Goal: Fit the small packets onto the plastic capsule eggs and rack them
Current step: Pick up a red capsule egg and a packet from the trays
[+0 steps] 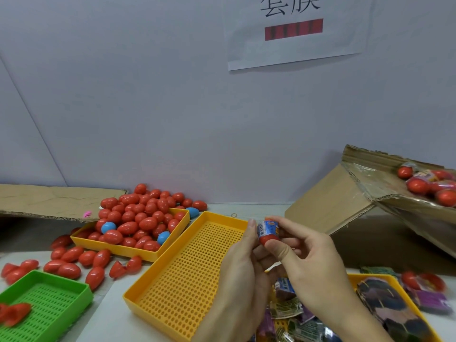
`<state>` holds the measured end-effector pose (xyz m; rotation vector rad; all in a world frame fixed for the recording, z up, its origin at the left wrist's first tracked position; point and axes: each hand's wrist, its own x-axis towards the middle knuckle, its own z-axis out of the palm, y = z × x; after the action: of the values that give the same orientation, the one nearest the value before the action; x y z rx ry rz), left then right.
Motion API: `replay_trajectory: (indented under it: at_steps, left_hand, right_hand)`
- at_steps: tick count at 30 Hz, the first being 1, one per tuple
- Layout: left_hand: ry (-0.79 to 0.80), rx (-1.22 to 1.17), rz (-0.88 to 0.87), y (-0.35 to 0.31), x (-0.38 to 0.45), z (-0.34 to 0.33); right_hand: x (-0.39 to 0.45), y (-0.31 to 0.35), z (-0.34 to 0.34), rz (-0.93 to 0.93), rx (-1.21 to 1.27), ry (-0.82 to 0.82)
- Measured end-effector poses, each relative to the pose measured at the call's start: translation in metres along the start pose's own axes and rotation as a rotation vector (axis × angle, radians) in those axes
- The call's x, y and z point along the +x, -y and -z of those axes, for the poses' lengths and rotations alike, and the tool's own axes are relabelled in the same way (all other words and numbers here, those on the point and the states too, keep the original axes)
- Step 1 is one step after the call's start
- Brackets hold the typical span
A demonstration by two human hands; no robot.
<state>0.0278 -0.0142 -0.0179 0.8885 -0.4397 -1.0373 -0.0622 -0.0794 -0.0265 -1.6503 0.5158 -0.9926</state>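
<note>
We hold one red capsule egg point(268, 233) in a two-handed grip – left hand point(243, 265) and right hand point(308, 262) both pinching it, a printed packet point(267, 227) sleeved over its top. Below the grip lies the perforated yellow tray point(187, 275); left of it, a heaped egg tray point(138, 250); right, a cardboard box point(345, 201).

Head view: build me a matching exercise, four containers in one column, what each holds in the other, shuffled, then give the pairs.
Containers:
1. green tray
2. perforated yellow tray
3. solid yellow tray
4. cardboard box

Contents:
A. heap of red capsule eggs with a few blue eggs
B. nothing racked yet
C. eggs already wearing packets, on its flap
D. red egg halves

Pairs: 1-D, 2-B, 3-A, 4-C. The left hand and right hand hold one packeted egg above the perforated tray.
</note>
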Motion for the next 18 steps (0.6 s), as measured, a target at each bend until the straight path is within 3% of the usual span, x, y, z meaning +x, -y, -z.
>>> replay_trajectory:
  at_steps: [7, 13, 18]
  left_hand:
    - [-0.027, 0.065, -0.044, 0.003, 0.006, 0.011]
    - [-0.273, 0.012, -0.156, -0.004, 0.013, 0.036]
    - [-0.401, 0.292, -0.196, -0.028, 0.023, 0.013]
  right_hand:
    - [0.002, -0.004, 0.000, -0.100, -0.060, 0.046]
    - [0.003, -0.012, -0.005, -0.164, -0.120, 0.011]
    - [0.003, -0.014, -0.003, -0.228, -0.121, -0.036]
